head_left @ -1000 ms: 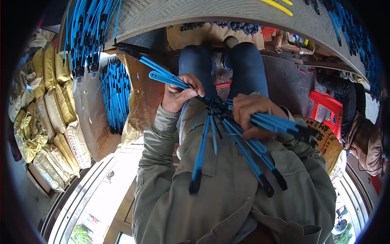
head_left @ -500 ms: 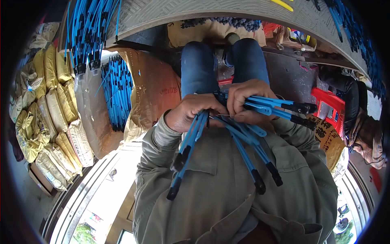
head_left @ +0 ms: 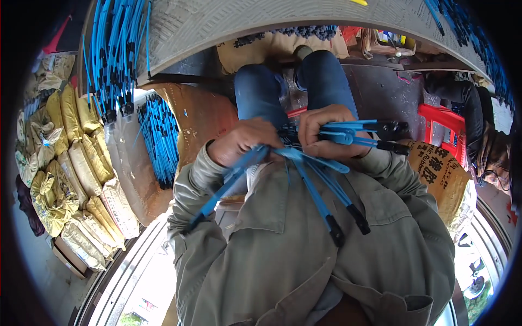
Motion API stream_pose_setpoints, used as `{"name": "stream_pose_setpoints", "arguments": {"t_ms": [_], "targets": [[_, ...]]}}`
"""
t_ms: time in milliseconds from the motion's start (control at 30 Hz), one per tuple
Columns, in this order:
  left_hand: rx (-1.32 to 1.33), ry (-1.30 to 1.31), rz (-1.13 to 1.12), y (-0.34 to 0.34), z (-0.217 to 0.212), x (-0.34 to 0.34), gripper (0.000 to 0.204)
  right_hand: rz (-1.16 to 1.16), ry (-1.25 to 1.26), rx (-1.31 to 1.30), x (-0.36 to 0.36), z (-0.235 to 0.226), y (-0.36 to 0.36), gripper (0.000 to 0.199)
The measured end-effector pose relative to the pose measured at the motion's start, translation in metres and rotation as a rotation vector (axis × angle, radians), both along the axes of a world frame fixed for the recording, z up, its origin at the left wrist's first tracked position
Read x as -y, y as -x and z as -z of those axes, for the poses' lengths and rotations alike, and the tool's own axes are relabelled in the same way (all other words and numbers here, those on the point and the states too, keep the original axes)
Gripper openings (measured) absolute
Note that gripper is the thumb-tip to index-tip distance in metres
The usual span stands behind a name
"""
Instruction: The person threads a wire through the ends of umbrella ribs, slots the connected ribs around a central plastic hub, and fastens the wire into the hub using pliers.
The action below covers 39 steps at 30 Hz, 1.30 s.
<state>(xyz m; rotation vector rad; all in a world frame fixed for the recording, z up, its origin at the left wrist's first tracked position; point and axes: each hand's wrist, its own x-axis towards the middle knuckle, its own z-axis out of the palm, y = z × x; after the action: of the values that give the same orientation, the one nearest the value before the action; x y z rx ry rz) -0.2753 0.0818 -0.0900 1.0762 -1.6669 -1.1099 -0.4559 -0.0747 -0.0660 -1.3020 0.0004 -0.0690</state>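
Observation:
My left hand (head_left: 247,140) is closed over blue strips with black ends (head_left: 209,200), which fan down and left over my sleeve and are smeared by motion. Thumb and fingers of my right hand (head_left: 330,130) pinch a bunch of similar blue strips (head_left: 348,133) whose black ends point right. Between the hands, more blue strips (head_left: 312,187) hang down across my jacket front, black tips lowest. The two hands are close together above my lap, and their grip hides where the strips meet.
A grey table (head_left: 217,30) curves across the front, with a pile of blue strips (head_left: 117,51) at its left. More strips stand in an open sack (head_left: 204,111). Stacked yellowish bags (head_left: 81,168) lie at left. A red plastic stool (head_left: 443,127) and a printed brown sack (head_left: 435,176) are at right.
The strips in my left hand have swung outward to the left and blurred. My right hand still grips its bunch. The whole view has shifted slightly.

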Motion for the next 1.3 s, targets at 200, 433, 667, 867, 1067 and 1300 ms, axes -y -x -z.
{"name": "stream_pose_setpoints", "arguments": {"t_ms": [200, 433, 667, 867, 1067, 1300], "targets": [[-0.349, -0.027, -0.462, 0.011, 0.004, -0.01, 0.016, 0.078, 0.009, 0.0, -0.011, -0.002, -0.007, 0.018], [-0.561, -0.1, -0.803, 0.03, 0.006, -0.022, 0.01, 0.084, 0.087, -0.046, -0.019, 0.0, -0.021, 0.015], [-0.471, -0.051, -0.767, 0.029, 0.005, -0.02, 0.009, 0.114, 0.133, -0.022, -0.023, 0.002, -0.02, 0.015], [-0.502, -0.07, -0.788, 0.032, 0.006, -0.019, 0.009, 0.134, 0.178, -0.014, -0.025, 0.004, -0.017, 0.015], [-0.49, -0.093, -0.741, 0.036, 0.006, -0.019, 0.011, 0.112, 0.178, -0.062, -0.024, 0.001, -0.017, 0.016], [-0.247, -0.109, -0.615, 0.031, -0.001, -0.011, 0.013, 0.125, 0.007, -0.109, -0.01, 0.002, -0.022, 0.018]]}}
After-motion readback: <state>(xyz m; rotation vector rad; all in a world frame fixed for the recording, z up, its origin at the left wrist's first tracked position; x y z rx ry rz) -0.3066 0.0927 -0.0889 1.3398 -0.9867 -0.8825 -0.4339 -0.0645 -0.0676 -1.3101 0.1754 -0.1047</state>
